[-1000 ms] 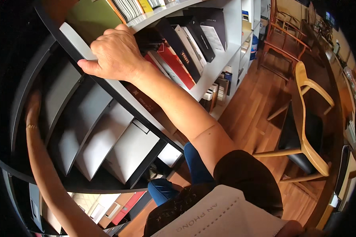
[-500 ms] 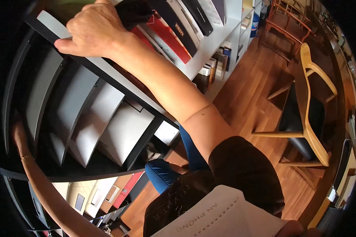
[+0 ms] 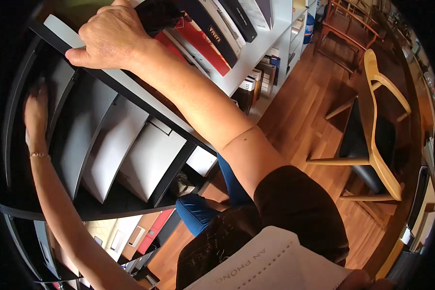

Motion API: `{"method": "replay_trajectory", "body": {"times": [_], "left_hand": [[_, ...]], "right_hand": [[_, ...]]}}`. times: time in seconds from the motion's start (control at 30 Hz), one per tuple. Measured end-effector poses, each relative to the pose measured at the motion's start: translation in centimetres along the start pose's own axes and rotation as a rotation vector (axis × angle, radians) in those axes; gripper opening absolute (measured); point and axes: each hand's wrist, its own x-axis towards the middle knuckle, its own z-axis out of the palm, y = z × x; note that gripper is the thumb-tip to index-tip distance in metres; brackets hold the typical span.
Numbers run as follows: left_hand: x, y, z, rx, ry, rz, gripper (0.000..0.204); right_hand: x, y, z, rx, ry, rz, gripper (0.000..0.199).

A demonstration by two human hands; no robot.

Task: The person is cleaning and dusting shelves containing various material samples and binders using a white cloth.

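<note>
My right hand (image 3: 112, 38) is closed over the upper edge of the black-and-white shelf unit (image 3: 58, 31), its thumb lying across the board; its other fingertips are hidden. Lower down at the far left, my left hand (image 3: 35, 116) is inside the first slot of the black rack, beside a grey divider panel (image 3: 60, 92). Motion smears its fingers, and whether it holds anything does not show. Grey and white divider panels (image 3: 112, 142) stand slanted in the slots to its right. A glossy black object (image 3: 158, 17) is close to my right hand.
Red and black boxes or binders (image 3: 203, 36) lean on the white shelf above. Flat sample-like pieces (image 3: 125, 237) fill the level below the rack. A wooden chair with a black seat (image 3: 372, 140) stands right. A white printed sheet (image 3: 270, 261) covers part of my lower view.
My left hand has moved up within the slot, and more of it shows. The grey divider beside it appears shifted. My right hand keeps its place on the shelf edge.
</note>
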Motion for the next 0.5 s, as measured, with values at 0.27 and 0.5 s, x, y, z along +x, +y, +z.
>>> {"method": "replay_trajectory", "body": {"times": [0.27, 0.5], "left_hand": [[2.0, 12.0, -5.5, -0.355, 0.0, -0.175, 0.045], [-7.0, -3.9, -3.1, -0.273, -0.009, -0.267, 0.044]], "right_hand": [[-0.6, 1.3, -0.7, -0.037, -0.051, -0.016, 0.047], [0.5, -1.4, -4.6, 0.282, -0.107, 0.031, 0.027]]}}
